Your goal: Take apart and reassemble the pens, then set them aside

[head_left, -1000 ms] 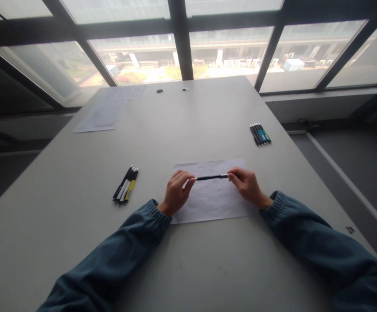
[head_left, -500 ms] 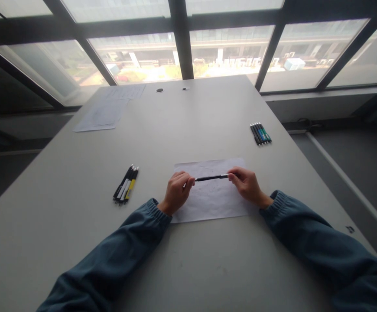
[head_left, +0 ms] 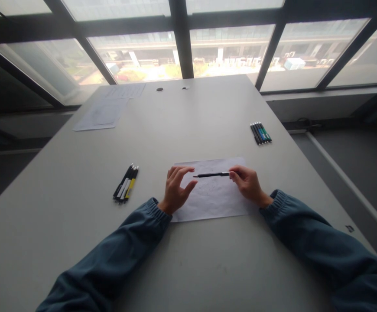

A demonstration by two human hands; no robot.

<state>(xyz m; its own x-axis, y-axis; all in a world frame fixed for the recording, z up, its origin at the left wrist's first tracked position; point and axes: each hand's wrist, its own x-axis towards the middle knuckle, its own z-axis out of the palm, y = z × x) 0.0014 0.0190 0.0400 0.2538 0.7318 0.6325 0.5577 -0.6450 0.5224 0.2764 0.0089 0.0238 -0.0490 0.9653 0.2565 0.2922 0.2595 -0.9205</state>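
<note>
A black pen (head_left: pixel 212 175) lies level above a white sheet of paper (head_left: pixel 219 201), its pointed tip toward the left. My right hand (head_left: pixel 246 181) pinches the pen's right end between thumb and fingers. Around the tip, my left hand (head_left: pixel 178 187) is open, thumb and fingers apart and not touching the pen. Faint marks show on the paper below. Left of my left hand is a bunch of pens (head_left: pixel 125 184) with black, white and yellow barrels.
A row of pens (head_left: pixel 261 133), black, blue and green, lies at the table's right side. Printed sheets (head_left: pixel 100 113) lie at the far left. The white table (head_left: pixel 188 125) ends at the windows, with round holes near its far edge. A small dark mark (head_left: pixel 349 229) is at right.
My left thumb and fingers have parted and let go of the pen's left end, baring its tip. My right hand keeps its hold and has hardly moved.
</note>
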